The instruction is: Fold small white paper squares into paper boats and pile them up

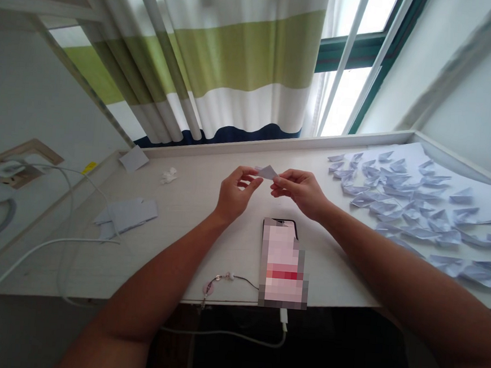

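Note:
My left hand (237, 192) and my right hand (302, 191) meet above the middle of a white desk (192, 214). Between their fingertips, both hands pinch a small piece of folded pale paper (267, 172). Many small folded paper boats (397, 199) lie in a loose spread to the right of my right hand, partly on a white paper sheet (454, 172). Below my hands, a smartphone (282, 263) lies flat with its screen blurred out.
Left of my hands lie loose white paper sheets (128, 214), a paper square (133, 158) and a crumpled white scrap (168, 175). A white cable (54, 242) crosses the desk's left side. A thin cord (225, 277) lies near the front edge, and a striped curtain (222, 52) hangs behind.

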